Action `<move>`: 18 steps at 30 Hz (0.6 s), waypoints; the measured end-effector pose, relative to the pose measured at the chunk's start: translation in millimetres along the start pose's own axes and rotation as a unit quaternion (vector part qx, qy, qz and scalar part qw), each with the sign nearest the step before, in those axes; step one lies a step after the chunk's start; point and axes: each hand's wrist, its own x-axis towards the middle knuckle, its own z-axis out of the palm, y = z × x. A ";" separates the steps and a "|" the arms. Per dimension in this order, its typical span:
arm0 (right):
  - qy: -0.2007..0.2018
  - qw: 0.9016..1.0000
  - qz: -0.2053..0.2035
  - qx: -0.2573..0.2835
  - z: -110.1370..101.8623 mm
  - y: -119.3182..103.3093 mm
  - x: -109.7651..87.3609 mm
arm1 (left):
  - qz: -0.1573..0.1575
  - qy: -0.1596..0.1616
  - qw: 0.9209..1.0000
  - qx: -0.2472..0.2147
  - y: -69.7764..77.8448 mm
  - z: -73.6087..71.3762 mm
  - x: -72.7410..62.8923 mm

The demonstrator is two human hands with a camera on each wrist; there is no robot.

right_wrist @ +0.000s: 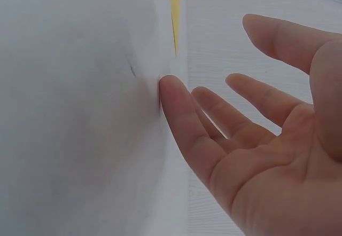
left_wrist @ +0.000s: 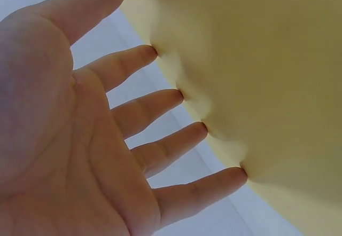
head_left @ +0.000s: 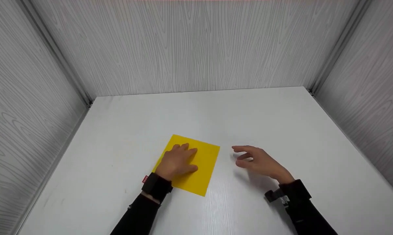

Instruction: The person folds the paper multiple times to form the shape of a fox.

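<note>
A square sheet of yellow paper (head_left: 206, 163) lies flat and slightly turned on the white table. My left hand (head_left: 177, 160) rests on its left half with the fingers spread. In the left wrist view the fingertips (left_wrist: 197, 132) touch the paper (left_wrist: 267, 81), which shows small dents there. To the right of the sheet and apart from it is my right hand (head_left: 260, 161), relaxed, with nothing in its fingers. One fingertip of the right hand (right_wrist: 256, 140) appears at or very near the table surface in the right wrist view, with the paper's edge (right_wrist: 174, 17) beyond.
The white table (head_left: 199, 114) is bounded by a grey wood-grain panel (head_left: 183, 49) at the back, with a left panel (head_left: 26, 98) and a right panel (head_left: 363, 81). Dark straps sit on both wrists; a small dark device (head_left: 273, 195) sticks out at the right one.
</note>
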 end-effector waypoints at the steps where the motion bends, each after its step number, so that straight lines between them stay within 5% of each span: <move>1: -0.001 1.000 -0.003 0.001 0.3 0.2 0.2 | 0.007 -0.002 1.000 0.003 4.5 0.9 2.1; 12: -0.016 0.994 -0.066 -0.082 8.9 -2.8 5.2 | 0.038 -0.021 0.999 0.032 37.5 13.3 20.2; 18: -0.012 0.976 -0.100 -0.195 16.0 -9.0 3.4 | 0.049 -0.029 0.998 0.039 46.6 17.1 24.3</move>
